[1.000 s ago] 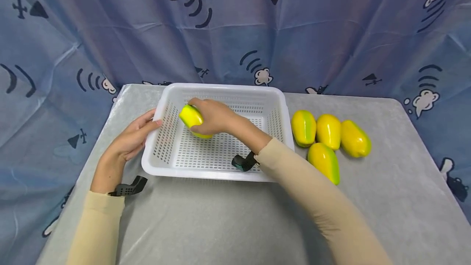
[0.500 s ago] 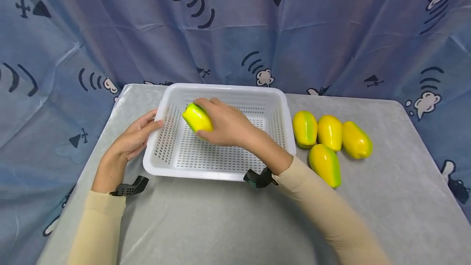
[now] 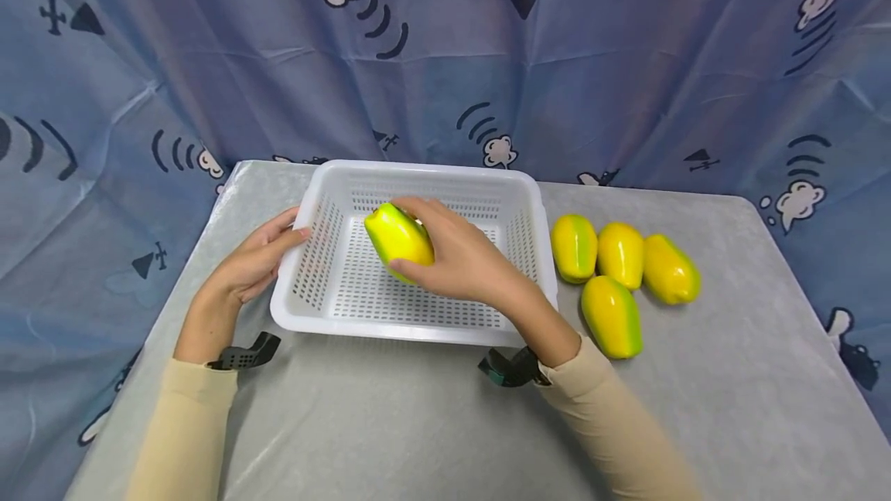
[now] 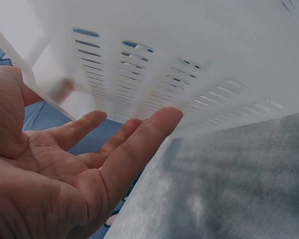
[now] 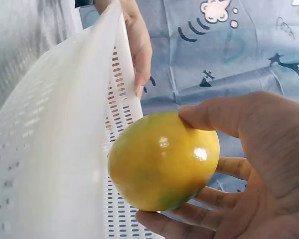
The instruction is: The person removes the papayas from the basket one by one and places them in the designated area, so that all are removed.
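In the head view my right hand holds a glossy yellow-green papaya above the floor of a white perforated plastic basket. The right wrist view shows the thumb on one side of the papaya and the fingers around the other. At the basket's left end, my left hand grips the rim, thumb over the edge. Its fingers extend along the outside of the slotted wall in the left wrist view. Several more papayas lie grouped on the table, right of the basket.
The grey-covered table extends in front of the basket and to its right. A blue patterned curtain hangs behind the table's back edge and along its sides. Each wrist carries a black camera mount.
My right hand has lifted the papaya from low in the basket's left part and drawn it rightward and toward me. My left hand stays on the rim.
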Demonstrator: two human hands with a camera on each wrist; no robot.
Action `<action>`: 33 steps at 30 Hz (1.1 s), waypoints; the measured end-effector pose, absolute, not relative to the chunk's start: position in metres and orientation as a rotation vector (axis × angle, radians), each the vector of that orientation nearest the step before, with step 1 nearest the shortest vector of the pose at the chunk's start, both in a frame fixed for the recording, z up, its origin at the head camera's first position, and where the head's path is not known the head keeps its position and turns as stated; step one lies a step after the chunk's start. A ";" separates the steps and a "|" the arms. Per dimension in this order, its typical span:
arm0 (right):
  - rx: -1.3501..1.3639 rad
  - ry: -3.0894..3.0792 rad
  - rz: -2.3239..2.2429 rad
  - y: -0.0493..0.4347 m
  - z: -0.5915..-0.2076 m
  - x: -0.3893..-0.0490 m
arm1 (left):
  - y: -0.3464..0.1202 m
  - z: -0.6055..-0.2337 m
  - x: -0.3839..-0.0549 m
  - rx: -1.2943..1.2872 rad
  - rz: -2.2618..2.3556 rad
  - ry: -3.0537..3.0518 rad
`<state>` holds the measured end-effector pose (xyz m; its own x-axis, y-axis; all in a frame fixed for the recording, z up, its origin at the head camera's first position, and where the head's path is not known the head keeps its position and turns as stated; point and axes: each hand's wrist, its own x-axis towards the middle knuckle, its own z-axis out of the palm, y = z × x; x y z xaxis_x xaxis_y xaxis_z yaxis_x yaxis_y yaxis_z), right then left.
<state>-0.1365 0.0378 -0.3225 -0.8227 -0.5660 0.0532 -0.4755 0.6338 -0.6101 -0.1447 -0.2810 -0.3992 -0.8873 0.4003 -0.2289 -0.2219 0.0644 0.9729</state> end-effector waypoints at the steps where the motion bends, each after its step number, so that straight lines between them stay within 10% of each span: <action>1: -0.864 2.702 -0.968 0.040 -0.324 -0.135 | -0.281 -0.399 -0.145 0.179 1.874 1.908; 33: -0.684 2.648 -1.472 0.095 -0.326 -0.105 | -0.283 -0.401 -0.145 0.186 1.885 1.891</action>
